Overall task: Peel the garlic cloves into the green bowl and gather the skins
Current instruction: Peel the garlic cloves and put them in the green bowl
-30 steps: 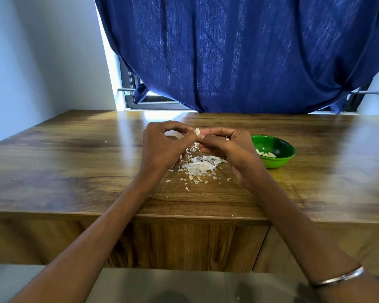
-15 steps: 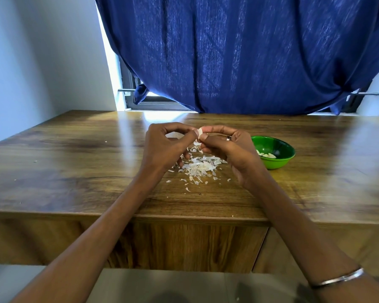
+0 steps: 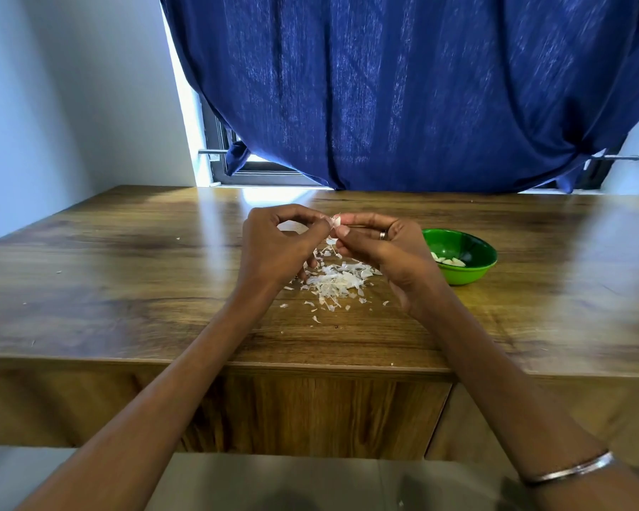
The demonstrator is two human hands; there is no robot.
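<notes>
Both hands up above the counter, fingertips meeting at center. Left hand w/ fingers curled, thumb & index pinching one side of a garlic clove. Right hand pinches the other side, thumb under, index on top; ring on one finger, metal bangle on the wrist. Clove is small, whitish-pink, mostly hidden btwn the fingertips, so can't tell how much skin is left on it.

Directly below the hands: pile of skins, white papery flakes lying on the counter, densest in the middle, w/ loose bits scattered toward the near edge & a few specks further left.

Green bowl sits on the counter just right of the right hand, partly hidden behind it at its left rim. Inside: several peeled cloves, pale, lying at the bottom near the left side.

Counter is brown wood grain, glossy, w/ window glare at the far edge. Behind it a dark blue curtain hangs over a window; a strip of daylight shows at the left of the curtain. Pale wall on the left.
</notes>
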